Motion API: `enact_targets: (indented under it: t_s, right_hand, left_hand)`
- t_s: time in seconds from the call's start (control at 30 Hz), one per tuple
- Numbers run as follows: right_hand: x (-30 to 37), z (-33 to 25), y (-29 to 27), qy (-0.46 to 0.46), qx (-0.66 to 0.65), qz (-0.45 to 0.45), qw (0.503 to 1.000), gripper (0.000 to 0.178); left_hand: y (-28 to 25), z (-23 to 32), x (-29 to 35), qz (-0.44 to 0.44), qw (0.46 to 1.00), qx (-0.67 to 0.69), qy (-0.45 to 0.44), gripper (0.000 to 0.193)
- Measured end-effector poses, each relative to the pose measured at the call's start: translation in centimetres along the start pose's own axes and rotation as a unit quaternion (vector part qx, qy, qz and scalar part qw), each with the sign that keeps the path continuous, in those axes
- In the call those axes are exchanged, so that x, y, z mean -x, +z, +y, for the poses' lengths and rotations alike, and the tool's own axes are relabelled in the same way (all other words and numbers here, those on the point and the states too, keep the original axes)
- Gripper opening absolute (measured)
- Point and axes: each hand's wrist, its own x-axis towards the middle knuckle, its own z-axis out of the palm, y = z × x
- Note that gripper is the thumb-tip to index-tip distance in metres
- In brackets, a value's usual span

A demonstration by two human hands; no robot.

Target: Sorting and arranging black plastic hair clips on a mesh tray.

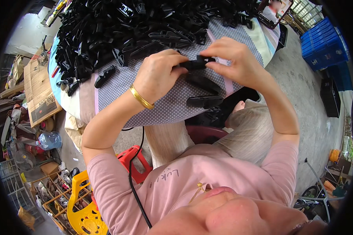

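Note:
Between my two hands is a black plastic part (193, 65), held above the patterned tablecloth. My left hand (161, 72), below a gold bangle, pinches one end of it between thumb and fingers. At the other end, the thumb and forefinger of my right hand (236, 62) close on a small black piece (203, 58) touching the part; whether the two are joined I cannot tell. Just below my hands lie a long black part (203, 84) and another black part (204, 102) near the table's edge. A large heap of similar black parts (102, 35) covers the far side.
A phone (273, 12) with a lit screen stands at the table's far right. A black cable (134, 176) runs down beside my body. Red (135, 162) and yellow chairs (84, 207) are at the lower left. Blue crates (323, 45) and a cardboard sheet (41, 90) flank the table.

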Motion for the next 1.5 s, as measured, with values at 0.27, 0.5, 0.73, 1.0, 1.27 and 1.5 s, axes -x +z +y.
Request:
enact_targets:
  t_s: [0.27,0.5,0.73,1.0,1.27,1.5]
  right_hand:
    - [0.0,0.7,0.0,-0.024,0.052,-0.06,0.997,0.025]
    - [-0.6,0.9,2.2,-0.057,-0.005,-0.025,0.998,0.023]
    - [-1.4,0.3,0.2,-0.001,-0.103,-0.159,0.982,0.02]
    - [-3.6,-0.7,4.9,-0.07,0.033,-0.082,0.994,0.027]
    - [-4.8,0.2,5.2,-0.079,0.11,-0.102,0.985,0.024]
    - [-3.7,1.3,3.3,-0.08,0.043,-0.048,0.995,0.017]
  left_hand:
    - [-0.2,0.4,0.0,-0.019,0.998,-0.047,-0.044,0.019]
    - [0.3,0.3,-0.6,-0.011,0.999,-0.041,-0.013,0.016]
    - [-4.7,-1.1,-1.2,-0.044,0.993,-0.103,-0.046,0.032]
    - [-5.0,-3.6,-1.2,-0.025,0.944,-0.313,-0.103,0.027]
    - [-5.8,-2.8,-1.3,-0.021,0.976,-0.191,-0.101,0.029]
    - [-5.9,-1.6,-0.6,-0.074,0.995,0.019,-0.062,0.026]
